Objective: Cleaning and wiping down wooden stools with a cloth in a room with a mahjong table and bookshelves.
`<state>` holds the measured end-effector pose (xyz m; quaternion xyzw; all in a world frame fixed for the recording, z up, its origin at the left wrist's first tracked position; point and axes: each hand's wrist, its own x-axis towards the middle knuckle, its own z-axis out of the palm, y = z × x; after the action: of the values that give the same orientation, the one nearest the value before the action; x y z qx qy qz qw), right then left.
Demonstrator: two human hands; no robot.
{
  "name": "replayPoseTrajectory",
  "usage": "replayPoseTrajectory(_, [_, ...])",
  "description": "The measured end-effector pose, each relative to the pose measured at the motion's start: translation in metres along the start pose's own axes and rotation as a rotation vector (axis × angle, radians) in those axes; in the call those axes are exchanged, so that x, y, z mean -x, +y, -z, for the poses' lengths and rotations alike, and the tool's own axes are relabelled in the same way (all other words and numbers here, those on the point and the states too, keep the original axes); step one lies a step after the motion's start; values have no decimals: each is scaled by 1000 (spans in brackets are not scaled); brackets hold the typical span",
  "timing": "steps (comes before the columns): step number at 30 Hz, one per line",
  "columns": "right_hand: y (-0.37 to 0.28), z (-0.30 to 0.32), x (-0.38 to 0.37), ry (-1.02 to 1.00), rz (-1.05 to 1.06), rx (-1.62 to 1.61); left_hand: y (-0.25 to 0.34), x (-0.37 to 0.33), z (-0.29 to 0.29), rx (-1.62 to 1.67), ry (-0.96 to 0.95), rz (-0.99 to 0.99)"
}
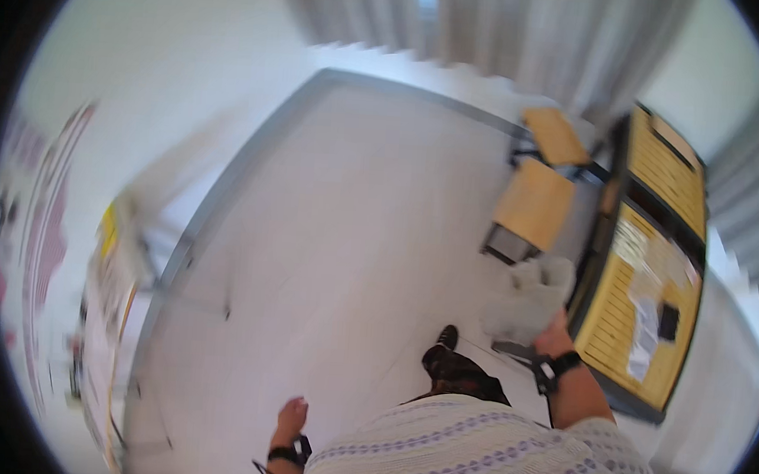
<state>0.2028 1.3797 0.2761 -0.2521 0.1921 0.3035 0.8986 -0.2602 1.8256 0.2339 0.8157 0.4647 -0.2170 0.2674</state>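
My right hand (pixel 554 336), a dark band with a small device on its wrist, is closed at the edge of a blurred, pale whitish bundle (pixel 528 294). The bundle has rounded lumps on top and looks like a translucent bag, but its kind is not clear. It hangs above the floor beside the slatted table. My left hand (pixel 293 416) hangs low at my left side, also with a dark band on the wrist. Nothing shows in it, and motion smears its fingers. A dark shape (pixel 516 350) lies just under the right hand, too blurred to name.
A slatted yellow wooden table (pixel 604 338) with a dark frame stands at the right, bearing papers (pixel 643 340) and a black flat object (pixel 669 322). Beyond are two wooden stools (pixel 534 203), (pixel 556 137) and grey curtains (pixel 531 29). A board on legs (pixel 114 308) stands left.
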Motion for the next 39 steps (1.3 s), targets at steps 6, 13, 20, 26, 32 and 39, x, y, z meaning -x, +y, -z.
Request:
replayPoseTrajectory(6, [-48, -25, -70, -33, -100, -206, 98, -86, -18, 367, -534, -49])
replayPoseTrajectory(13, [-80, -20, -101, 151, -26, -157, 173, -201, 19, 196, -509, 32])
replayPoseTrajectory(20, [-86, -5, -131, 304, 162, -195, 285, -391, 48, -241, -695, -320])
replayPoseTrajectory(26, [-68, 1, -181, 517, 289, -272, 482, -561, 79, -823, -495, -1168])
replayPoseTrajectory(32, [-74, -18, -207, 758, 345, -256, 697, -564, 38, -462, -422, -1045])
replayPoseTrajectory(39, [-91, 19, -262, 856, 367, -11, 771, -545, -83, -156, -754, -802])
